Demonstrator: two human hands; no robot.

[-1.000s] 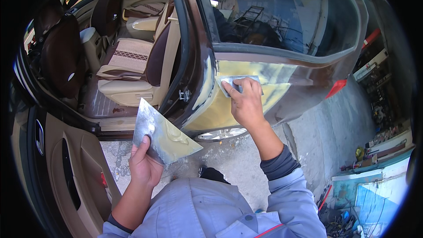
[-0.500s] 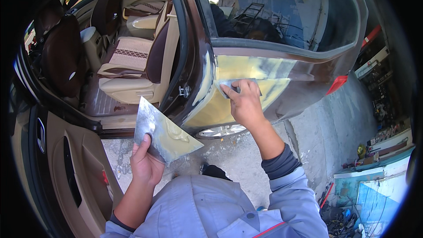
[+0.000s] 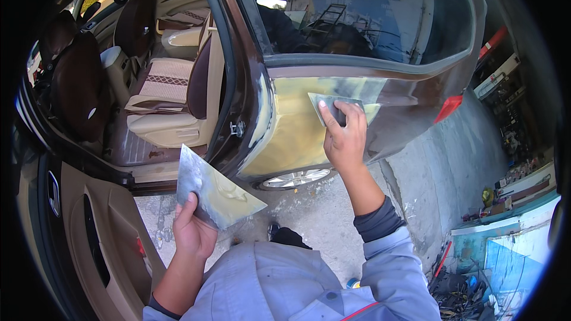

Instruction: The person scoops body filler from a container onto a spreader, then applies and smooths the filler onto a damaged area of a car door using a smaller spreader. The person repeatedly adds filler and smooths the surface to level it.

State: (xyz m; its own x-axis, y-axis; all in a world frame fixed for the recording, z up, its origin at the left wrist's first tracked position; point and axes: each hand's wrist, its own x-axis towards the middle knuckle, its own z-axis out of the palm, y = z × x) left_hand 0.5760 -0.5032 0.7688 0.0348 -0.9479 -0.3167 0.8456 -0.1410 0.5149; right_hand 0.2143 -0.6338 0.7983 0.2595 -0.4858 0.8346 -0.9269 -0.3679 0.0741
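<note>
My left hand (image 3: 195,235) grips a flat, pointed putty board (image 3: 199,181) by its lower edge, thumb on top. A smear of pale yellow putty (image 3: 231,191) lies on its right half. In my right hand (image 3: 346,142) is a thin putty scraper (image 3: 329,100), its face pressed under my fingertips. I hold it at the rear side panel (image 3: 291,122) of a brown car, just below the window; whether its edge touches is hidden. Yellow filler coats this panel, with greyish streaks near the scraper.
An open rear door (image 3: 122,220) stands at my left, beside the cabin with its beige seat (image 3: 169,77). Below the panel shows a wheel (image 3: 295,178). A red tail light (image 3: 448,108) is at the right. Clutter (image 3: 464,294) lies at the lower right.
My right hand and the scraper have moved right along the panel. The car has shifted slightly left in view. My left hand still holds the putty board.
</note>
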